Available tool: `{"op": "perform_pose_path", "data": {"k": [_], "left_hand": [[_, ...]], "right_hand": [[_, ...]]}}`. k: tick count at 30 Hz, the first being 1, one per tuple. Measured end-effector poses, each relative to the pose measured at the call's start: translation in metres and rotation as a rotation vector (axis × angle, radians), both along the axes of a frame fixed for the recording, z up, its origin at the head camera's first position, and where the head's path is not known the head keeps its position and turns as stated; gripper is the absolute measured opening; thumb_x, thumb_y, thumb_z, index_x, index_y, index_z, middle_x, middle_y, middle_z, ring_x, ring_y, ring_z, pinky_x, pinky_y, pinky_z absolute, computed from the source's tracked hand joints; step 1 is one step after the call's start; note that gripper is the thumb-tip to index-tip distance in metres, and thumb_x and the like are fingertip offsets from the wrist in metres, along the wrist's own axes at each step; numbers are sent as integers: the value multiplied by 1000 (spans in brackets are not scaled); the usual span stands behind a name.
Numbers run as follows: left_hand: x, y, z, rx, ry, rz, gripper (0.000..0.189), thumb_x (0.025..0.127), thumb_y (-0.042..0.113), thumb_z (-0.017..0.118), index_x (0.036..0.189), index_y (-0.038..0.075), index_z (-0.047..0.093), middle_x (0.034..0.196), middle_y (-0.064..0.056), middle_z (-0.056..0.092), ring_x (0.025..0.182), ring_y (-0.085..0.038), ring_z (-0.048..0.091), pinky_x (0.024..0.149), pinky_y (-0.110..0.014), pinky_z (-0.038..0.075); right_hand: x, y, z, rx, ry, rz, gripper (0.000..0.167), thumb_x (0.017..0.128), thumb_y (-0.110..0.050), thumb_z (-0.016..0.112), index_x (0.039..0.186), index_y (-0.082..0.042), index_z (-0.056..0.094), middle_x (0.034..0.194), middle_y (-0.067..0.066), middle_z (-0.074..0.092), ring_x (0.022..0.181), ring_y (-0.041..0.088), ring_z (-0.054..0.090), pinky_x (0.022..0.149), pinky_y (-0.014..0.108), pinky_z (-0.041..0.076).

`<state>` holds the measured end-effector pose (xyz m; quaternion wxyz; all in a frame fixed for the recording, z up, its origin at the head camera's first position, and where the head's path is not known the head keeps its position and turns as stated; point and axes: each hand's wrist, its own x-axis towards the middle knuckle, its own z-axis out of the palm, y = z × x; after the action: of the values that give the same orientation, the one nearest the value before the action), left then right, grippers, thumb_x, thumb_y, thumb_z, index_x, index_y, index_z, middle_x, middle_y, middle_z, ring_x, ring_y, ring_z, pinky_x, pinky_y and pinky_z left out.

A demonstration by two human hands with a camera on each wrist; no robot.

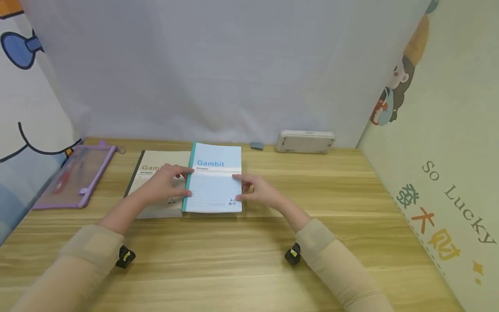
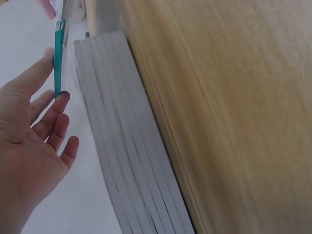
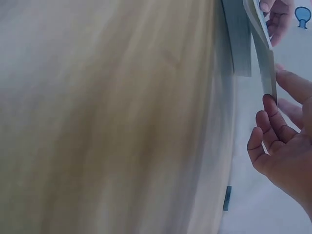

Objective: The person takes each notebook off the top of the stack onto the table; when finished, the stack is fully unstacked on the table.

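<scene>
A notebook (image 1: pixel 216 190) with a pale blue cover, teal spine and the word Gambit is held between both hands. My left hand (image 1: pixel 161 186) pinches its spine edge; the left wrist view shows thumb and fingertips on the teal spine (image 2: pixel 58 61). On the opposite edge, my right hand (image 1: pixel 259 190) grips with thumb and fingers, and in the right wrist view the notebook (image 3: pixel 267 73) looks slightly bent. Left of it lies a beige, dark-spined notebook (image 1: pixel 177 157), partly hidden by the left hand. The left wrist view shows a thick stack of notebooks (image 2: pixel 129 131) on the table, below the held one.
At the left lies a purple-edged zip pouch (image 1: pixel 87 169) with a red item inside. A small grey-blue block (image 1: pixel 257 146) and a white case (image 1: pixel 306 143) stand near the back cloth (image 1: pixel 218 78). A printed wall panel (image 1: pixel 440 173) borders the table's right.
</scene>
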<state>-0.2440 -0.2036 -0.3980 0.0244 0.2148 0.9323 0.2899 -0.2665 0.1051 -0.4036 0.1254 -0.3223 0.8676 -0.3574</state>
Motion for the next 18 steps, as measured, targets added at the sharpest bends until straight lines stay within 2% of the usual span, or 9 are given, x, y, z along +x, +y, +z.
{"op": "perform_pose_path", "data": {"k": [7,13,18], "left_hand": [[-5,13,-11,-124,71,-29,64,71,38,81,123,6,61,103,-4,65,101,-28,48,86,-51,36],[-7,17,-17,-181,61,-16,60,69,39,83,119,11,65,103,0,65,106,-26,44,92,-54,28],[-7,19,-16,-215,42,-12,59,69,40,83,119,13,66,109,-1,65,108,-28,41,94,-56,23]], "right_hand": [[-1,11,-10,44,-42,8,68,80,-17,76,140,-4,45,95,7,58,91,20,54,82,28,50],[-2,14,-15,122,-80,33,75,78,-25,77,142,-9,42,101,6,57,92,17,52,87,30,48],[-5,15,-19,111,-113,34,75,79,-24,77,143,-8,41,116,7,58,104,17,55,94,30,46]]}}
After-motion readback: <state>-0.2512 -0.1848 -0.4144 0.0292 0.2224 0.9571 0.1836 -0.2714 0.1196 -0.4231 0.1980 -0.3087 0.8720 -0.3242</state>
